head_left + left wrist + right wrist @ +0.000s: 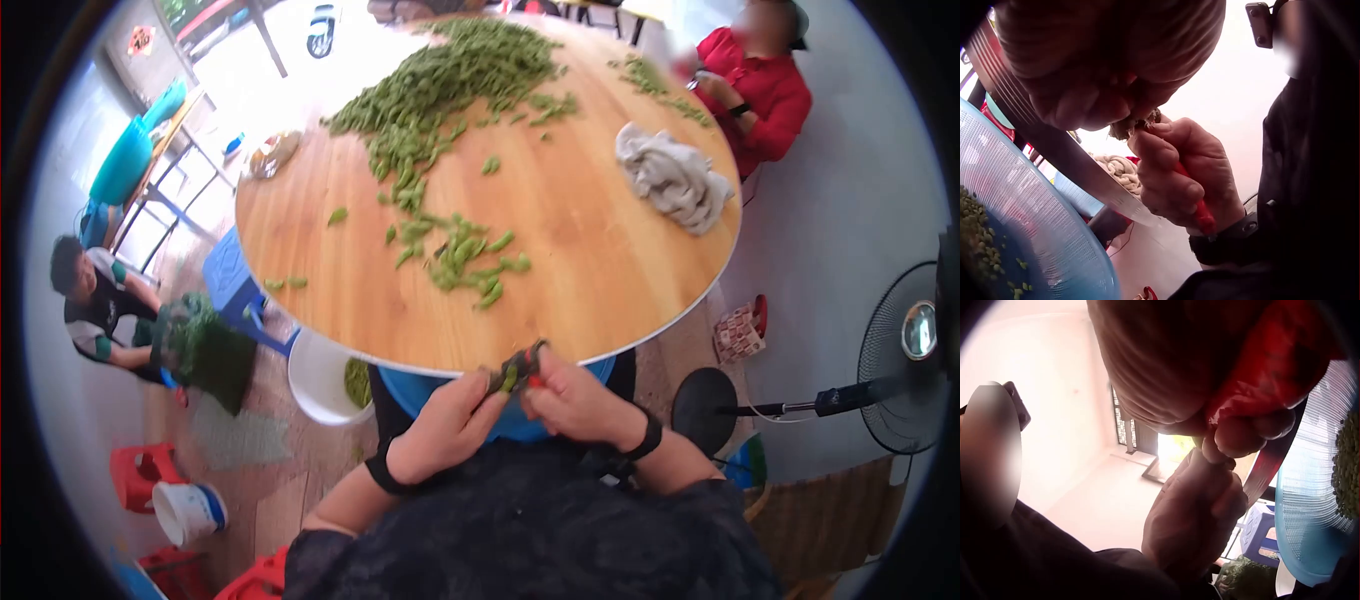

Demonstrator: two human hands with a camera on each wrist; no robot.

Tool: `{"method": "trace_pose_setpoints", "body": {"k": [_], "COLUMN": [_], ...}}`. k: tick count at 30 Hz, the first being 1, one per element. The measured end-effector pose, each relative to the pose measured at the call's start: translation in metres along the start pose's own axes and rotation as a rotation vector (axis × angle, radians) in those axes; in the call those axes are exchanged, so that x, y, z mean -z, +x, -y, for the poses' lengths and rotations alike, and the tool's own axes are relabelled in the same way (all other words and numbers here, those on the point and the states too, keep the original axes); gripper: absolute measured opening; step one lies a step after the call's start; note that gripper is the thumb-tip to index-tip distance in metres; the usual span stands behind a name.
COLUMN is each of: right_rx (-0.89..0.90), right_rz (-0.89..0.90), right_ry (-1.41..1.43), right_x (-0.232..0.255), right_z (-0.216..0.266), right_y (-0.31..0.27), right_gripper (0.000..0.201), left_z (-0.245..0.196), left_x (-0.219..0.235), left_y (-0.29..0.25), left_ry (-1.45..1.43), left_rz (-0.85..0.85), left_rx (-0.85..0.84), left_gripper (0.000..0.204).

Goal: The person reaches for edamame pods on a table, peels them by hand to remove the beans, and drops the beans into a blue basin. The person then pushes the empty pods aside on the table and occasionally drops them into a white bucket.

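Observation:
Both hands meet at the near edge of a round wooden table [350,320], above a blue mesh basket [1079,244] holding shelled green beans [982,237]. My left hand [445,425] pinches a green bean pod [511,378] in its fingertips. Wrapped in the fingers of my right hand [590,400] is a red-handled tool [1204,215]; its working end is hidden by the hands, so I cannot tell its kind. Fingertips of the two hands come together around the pod. A few loose pods [465,255] lie on the table just ahead.
A large heap of pods [450,75] covers the far side of the table. A crumpled cloth [675,180] lies at the right. Beside my left leg stands a white bucket [315,380]. A fan [895,370] stands right; other people sit at left and far right.

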State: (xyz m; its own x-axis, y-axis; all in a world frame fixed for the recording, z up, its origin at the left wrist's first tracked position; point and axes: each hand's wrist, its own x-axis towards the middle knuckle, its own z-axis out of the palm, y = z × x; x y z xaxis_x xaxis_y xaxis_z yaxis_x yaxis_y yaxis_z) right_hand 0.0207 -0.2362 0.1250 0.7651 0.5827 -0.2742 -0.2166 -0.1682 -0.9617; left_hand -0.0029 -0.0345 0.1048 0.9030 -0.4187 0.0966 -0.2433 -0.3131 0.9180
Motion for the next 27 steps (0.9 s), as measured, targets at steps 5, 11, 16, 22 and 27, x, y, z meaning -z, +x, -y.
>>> {"method": "trace_pose_setpoints", "body": {"k": [5,11,16,22,27], "right_rx": [0.167,0.221,0.224,0.442,0.471], "right_rz": [-0.112,-0.173,-0.271,-0.357,-0.239], "right_ry": [-0.27,-0.252,-0.242,-0.462,-0.288], "right_x": [-0.003,-0.01,-0.016,-0.013,-0.007], "right_z": [-0.013,-0.013,-0.018,-0.031,-0.034], "right_y": [0.001,-0.005,-0.006,-0.003,0.0], "right_gripper": [0.016,0.016,0.015,0.018,0.018], "left_z": [0.001,-0.002,0.012,0.009,0.004], "left_x": [0.001,-0.004,-0.008,-0.006,-0.003], "left_y": [0.005,0.006,0.007,0.004,0.001], "left_ry": [0.002,0.014,-0.062,0.007,0.429], "left_rz": [-0.031,-0.025,-0.009,-0.057,-0.026], "left_rx": [0.027,0.059,0.041,0.045,-0.198], "left_gripper": [0.018,0.014,0.01,0.01,0.012]}}
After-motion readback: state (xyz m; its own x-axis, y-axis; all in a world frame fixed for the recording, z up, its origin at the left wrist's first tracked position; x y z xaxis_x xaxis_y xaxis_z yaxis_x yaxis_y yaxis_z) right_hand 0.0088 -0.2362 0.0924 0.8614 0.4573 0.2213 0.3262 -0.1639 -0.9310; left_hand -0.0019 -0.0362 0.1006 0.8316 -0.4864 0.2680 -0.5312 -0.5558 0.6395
